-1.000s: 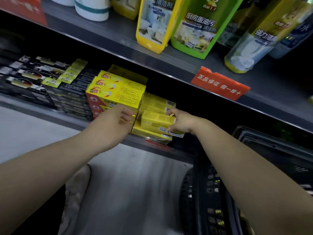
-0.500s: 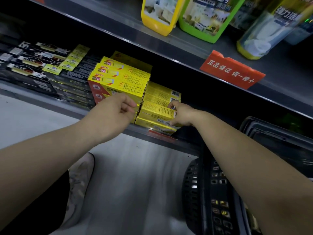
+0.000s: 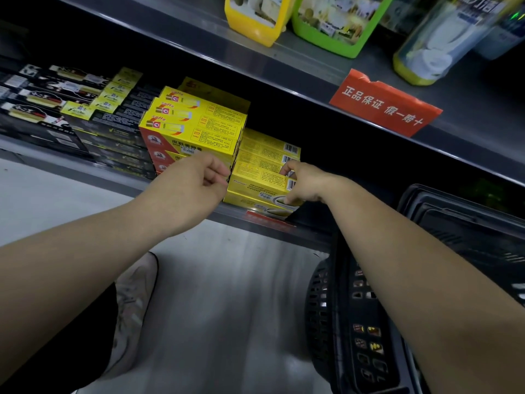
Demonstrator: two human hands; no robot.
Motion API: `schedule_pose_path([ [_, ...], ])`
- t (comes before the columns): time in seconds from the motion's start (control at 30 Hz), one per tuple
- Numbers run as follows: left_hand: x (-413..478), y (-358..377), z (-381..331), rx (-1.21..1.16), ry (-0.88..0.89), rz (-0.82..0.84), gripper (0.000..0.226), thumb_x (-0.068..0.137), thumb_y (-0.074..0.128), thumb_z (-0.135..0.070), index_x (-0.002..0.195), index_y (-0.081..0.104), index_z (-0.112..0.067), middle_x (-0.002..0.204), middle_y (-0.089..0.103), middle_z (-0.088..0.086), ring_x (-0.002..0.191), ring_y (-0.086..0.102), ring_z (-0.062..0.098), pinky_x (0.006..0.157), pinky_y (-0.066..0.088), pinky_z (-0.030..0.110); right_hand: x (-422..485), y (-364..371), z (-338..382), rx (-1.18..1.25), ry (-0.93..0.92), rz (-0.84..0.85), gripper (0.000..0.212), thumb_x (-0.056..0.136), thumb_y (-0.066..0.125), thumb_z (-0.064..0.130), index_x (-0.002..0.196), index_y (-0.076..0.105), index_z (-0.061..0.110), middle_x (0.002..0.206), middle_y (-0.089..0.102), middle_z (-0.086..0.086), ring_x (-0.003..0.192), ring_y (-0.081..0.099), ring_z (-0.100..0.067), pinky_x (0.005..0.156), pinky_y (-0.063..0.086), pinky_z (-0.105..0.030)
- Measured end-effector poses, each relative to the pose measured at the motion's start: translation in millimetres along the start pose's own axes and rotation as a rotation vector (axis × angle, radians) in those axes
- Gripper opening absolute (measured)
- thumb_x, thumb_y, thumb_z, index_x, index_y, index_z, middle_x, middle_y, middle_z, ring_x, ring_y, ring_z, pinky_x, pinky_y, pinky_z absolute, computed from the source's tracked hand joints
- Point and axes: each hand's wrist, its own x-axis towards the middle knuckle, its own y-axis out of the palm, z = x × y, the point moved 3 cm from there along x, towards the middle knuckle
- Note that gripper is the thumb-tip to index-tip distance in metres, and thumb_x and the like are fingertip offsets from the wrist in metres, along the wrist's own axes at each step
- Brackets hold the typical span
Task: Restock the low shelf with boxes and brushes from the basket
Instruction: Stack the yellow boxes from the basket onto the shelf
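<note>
On the low shelf (image 3: 93,174) a short stack of flat yellow boxes (image 3: 261,177) lies beside a taller stack of yellow-and-red boxes (image 3: 193,129). My right hand (image 3: 304,183) grips the right end of a yellow box in the short stack, thumb on top and fingers underneath. My left hand (image 3: 199,177) hovers in front of the tall stack, its fingers curled near the gap between the two stacks and holding nothing. The black basket (image 3: 349,308) stands on the floor at the lower right, under my right forearm.
Black packaged brushes (image 3: 42,109) with yellow labels fill the shelf's left part. The upper shelf carries yellow and green cleaner bottles (image 3: 335,27) and a red sign (image 3: 383,103). A second black crate (image 3: 468,223) sits at the right. My shoe (image 3: 133,302) rests on the grey floor.
My right hand pushed the yellow box back onto the short stack, flush with the others. My left hand's fingers curled in. The view tilted down slightly.
</note>
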Motion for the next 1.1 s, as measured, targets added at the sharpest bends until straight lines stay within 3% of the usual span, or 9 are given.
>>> schedule_pose_path([
  [0.13, 0, 1, -1, -0.009, 0.012, 0.007, 0.016, 0.088, 0.051, -0.003, 0.094, 0.056, -0.016, 0.089, 0.063, 0.005, 0.075, 0.056, 0.010, 0.056, 0.039, 0.005, 3, 1, 1, -0.029, -0.015, -0.002, 0.063, 0.075, 0.076, 0.008, 0.126, 0.044, 0.021, 0.134, 0.048, -0.011, 0.114, 0.054, -0.029, 0.090, 0.052, -0.040],
  [0.3, -4, 4, -5, -0.033, 0.013, 0.044, 0.019, 0.086, 0.051, -0.001, 0.092, 0.057, -0.018, 0.088, 0.062, 0.005, 0.085, 0.061, 0.022, 0.077, 0.049, 0.030, 5, 2, 0, -0.020, -0.023, 0.019, 0.067, 0.075, 0.077, 0.008, 0.129, 0.041, 0.022, 0.137, 0.045, -0.010, 0.115, 0.053, -0.027, 0.089, 0.049, -0.035],
  [0.43, -6, 15, -23, -0.025, 0.073, 0.087, 0.024, 0.087, 0.052, -0.005, 0.081, 0.055, -0.028, 0.086, 0.061, 0.000, 0.082, 0.060, 0.018, 0.074, 0.049, 0.029, -3, -3, 1, -0.121, -0.013, 0.040, 0.077, 0.072, 0.079, 0.013, 0.137, 0.037, 0.021, 0.139, 0.044, -0.008, 0.115, 0.051, -0.025, 0.085, 0.046, -0.029],
  [0.57, -14, 43, -59, 0.038, 0.203, 0.152, 0.016, 0.085, 0.054, -0.009, 0.087, 0.059, -0.023, 0.089, 0.063, -0.004, 0.085, 0.060, 0.014, 0.078, 0.050, 0.029, -34, -35, -3, 0.105, -0.075, -0.173, 0.052, 0.073, 0.077, 0.007, 0.119, 0.054, 0.011, 0.118, 0.058, -0.010, 0.103, 0.058, -0.022, 0.089, 0.050, -0.032],
  [0.7, -29, 83, -94, 0.141, 0.409, 0.218, 0.016, 0.084, 0.054, -0.012, 0.095, 0.060, -0.021, 0.092, 0.064, -0.007, 0.091, 0.058, 0.010, 0.080, 0.046, 0.027, -110, -67, -27, 0.440, -0.185, -0.363, 0.027, 0.076, 0.072, -0.004, 0.097, 0.062, 0.009, 0.092, 0.063, -0.005, 0.080, 0.060, -0.009, 0.073, 0.051, -0.019],
  [0.83, -47, 128, -127, 0.277, 0.657, 0.295, 0.018, 0.087, 0.054, -0.021, 0.104, 0.058, -0.024, 0.099, 0.057, -0.011, 0.097, 0.050, 0.009, 0.084, 0.037, 0.021, -192, -70, -78, 0.605, -0.225, -0.385, 0.022, 0.081, 0.067, -0.001, 0.091, 0.061, 0.017, 0.087, 0.067, -0.003, 0.078, 0.063, -0.005, 0.078, 0.051, -0.017],
  [1.0, -77, 178, -155, 0.354, 0.818, 0.409, 0.018, 0.091, 0.049, -0.029, 0.108, 0.055, -0.030, 0.106, 0.056, -0.013, 0.105, 0.042, 0.007, 0.090, 0.034, 0.022, -241, -30, -168, 0.692, -0.042, -0.369, 0.015, 0.084, 0.065, 0.003, 0.088, 0.065, 0.018, 0.085, 0.069, -0.003, 0.082, 0.063, -0.010, 0.077, 0.050, -0.022],
  [1.1, -93, 210, -171, 0.380, 0.903, 0.471, 0.017, 0.092, 0.048, -0.029, 0.108, 0.055, -0.029, 0.103, 0.057, -0.013, 0.103, 0.042, 0.006, 0.087, 0.030, 0.018, -235, 9, -220, 0.456, 0.096, -0.290, 0.009, 0.083, 0.067, 0.018, 0.092, 0.067, 0.017, 0.095, 0.070, -0.005, 0.093, 0.064, -0.017, 0.084, 0.051, -0.036],
])
